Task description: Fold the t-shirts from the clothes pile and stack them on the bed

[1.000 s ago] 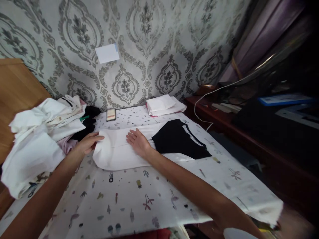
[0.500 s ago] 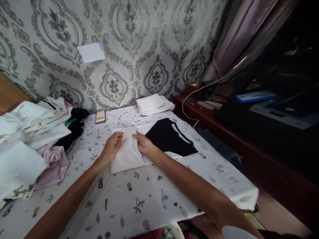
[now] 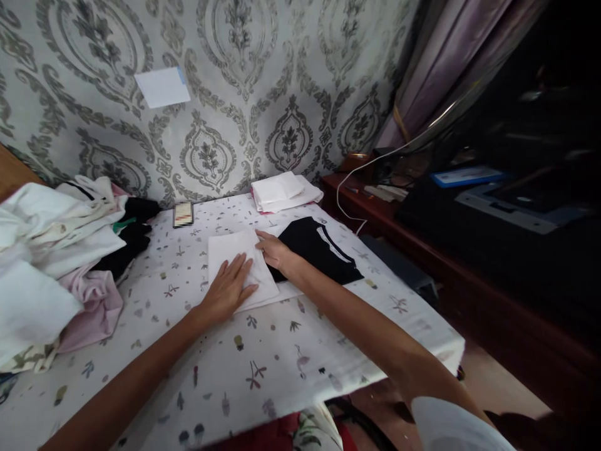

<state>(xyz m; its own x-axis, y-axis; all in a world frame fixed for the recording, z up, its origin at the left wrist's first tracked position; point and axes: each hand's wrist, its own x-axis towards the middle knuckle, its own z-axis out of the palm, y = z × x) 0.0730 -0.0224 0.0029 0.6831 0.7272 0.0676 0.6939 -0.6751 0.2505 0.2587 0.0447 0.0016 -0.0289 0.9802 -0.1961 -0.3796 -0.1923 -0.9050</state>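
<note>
A black-and-white shirt (image 3: 314, 250) lies on the printed cloth in front of me. Its black part with the neckline points right, and its white part (image 3: 232, 244) is folded into a flat panel on the left. My left hand (image 3: 230, 285) rests flat on that white panel, fingers stretched out. At the panel's right edge, by the black part, my right hand (image 3: 272, 250) has its thumb and fingers closed on the white fabric. Part of the fold beneath my right hand is hidden.
A heap of loose clothes (image 3: 56, 263) lies at the left. Folded white clothes (image 3: 284, 191) lie against the wall, and a small card-like item (image 3: 183, 213) is left of them. A dark red cabinet (image 3: 399, 219) with a white cable (image 3: 345, 210) stands at the right.
My left hand has come down from the panel's left side and spread flat on it. The white panel has moved right over part of the black fabric, my right hand still at its edge.
</note>
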